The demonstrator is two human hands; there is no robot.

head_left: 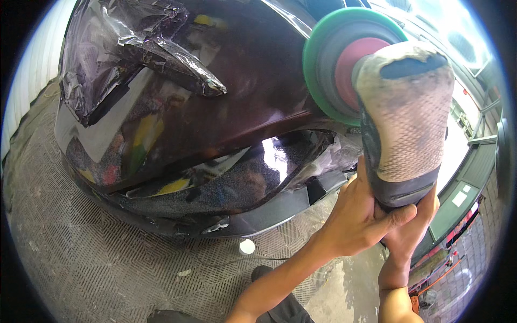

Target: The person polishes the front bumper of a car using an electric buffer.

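Note:
A dusty grey polishing machine (405, 121) stands upright in both my hands. My left hand (358, 218) wraps its black lower body from the left. My right hand (412, 231) grips the same part from beneath and behind, partly hidden by the left. The machine's round green pad (318, 64) with a red backing presses flat against the glossy dark maroon car panel (242, 86). A side mirror wrapped in clear plastic film (161, 51) sticks out of the panel to the upper left.
A black speckled lower panel (237, 185) runs under the maroon body. Grey patterned floor mat (81, 253) lies below, with a small white round cap (246, 246) on it. My dark trouser leg (280, 309) shows at the bottom. Green building fronts (463, 188) stand at right.

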